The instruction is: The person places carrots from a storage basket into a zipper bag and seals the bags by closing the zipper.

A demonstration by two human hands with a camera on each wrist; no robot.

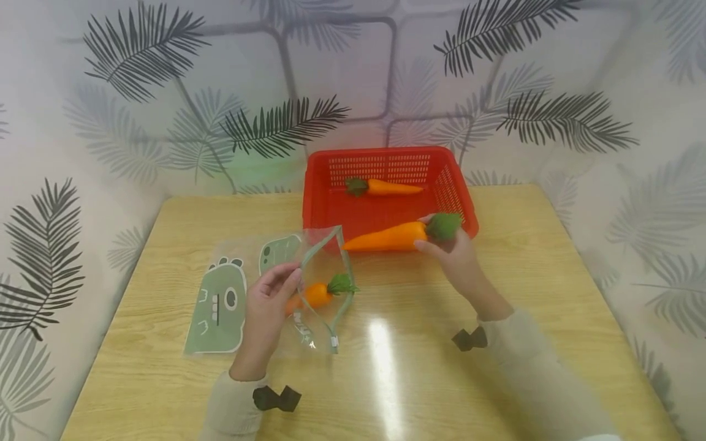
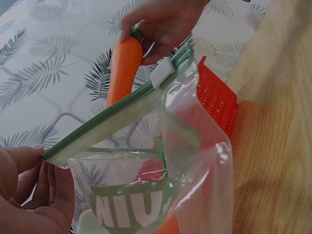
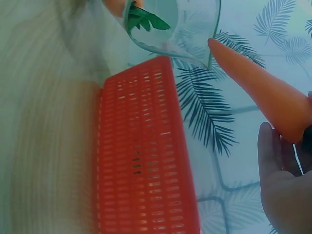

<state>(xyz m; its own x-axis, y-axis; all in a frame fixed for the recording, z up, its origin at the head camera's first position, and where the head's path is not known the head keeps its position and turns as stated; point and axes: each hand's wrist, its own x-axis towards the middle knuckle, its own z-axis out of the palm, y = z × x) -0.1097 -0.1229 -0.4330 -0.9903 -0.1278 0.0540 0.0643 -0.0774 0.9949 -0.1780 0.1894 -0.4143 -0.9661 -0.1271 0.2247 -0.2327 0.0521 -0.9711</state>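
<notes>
My left hand (image 1: 268, 306) pinches the green zip edge of a clear zip bag (image 2: 204, 156) printed with green cartoon shapes. The bag's mouth gapes toward the right, its white slider (image 2: 162, 73) at one end. Inside lies an orange carrot (image 1: 317, 296) with its green top near the opening. My right hand (image 1: 455, 257) grips another carrot (image 1: 388, 237) by its thick leafy end. That carrot's tip points left and overlaps the bag's mouth edge in the head view. It is above the front rim of the red basket.
The red plastic basket (image 1: 473, 211) stands at the back of the wooden table (image 1: 441, 386), against a wall with leaf prints. A further carrot (image 1: 394, 187) lies inside it.
</notes>
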